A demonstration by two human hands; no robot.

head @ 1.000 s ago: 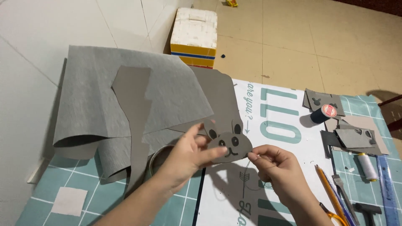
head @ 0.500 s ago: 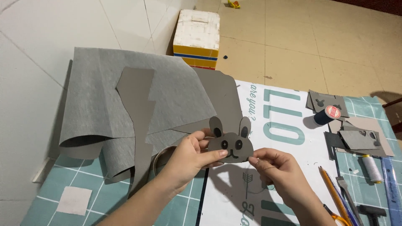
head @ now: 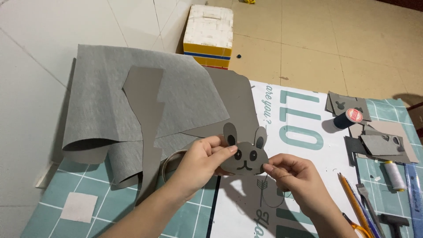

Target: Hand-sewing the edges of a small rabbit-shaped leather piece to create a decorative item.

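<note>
I look down at my two hands, low in the middle of the view, above a teal cutting mat [head: 83,187] and a white printed sheet [head: 299,145].

My left hand [head: 200,163] is closed in a pinch, thumb on top, on the left edge of a small grey rabbit face [head: 245,153] cut from stiff material, with two upright ears, two dark eyes and a drawn mouth. My right hand [head: 293,174] has its thumb and forefinger pinched together at the face's right edge; a thin dark thread [head: 275,194] loops down from there. I cannot tell whether a needle is between those fingers.

Compared with a second ago, the rabbit face has been turned more squarely toward me and sits a little higher, and my right hand has come in close against its edge, so the handwork is now at that right edge.

Under my left wrist lies a roll of tape [head: 172,163]. To the right are pencils [head: 352,202], a spool of white thread [head: 394,174], grey offcuts [head: 381,143] and a dark spool with a red top [head: 348,119].

Further back, a large folded grey felt sheet [head: 132,97] spreads over the mat. Beyond it on the tiled floor [head: 343,48] stands a white foam box [head: 209,35] with yellow and blue stripes, lid shut, contents hidden.
</note>
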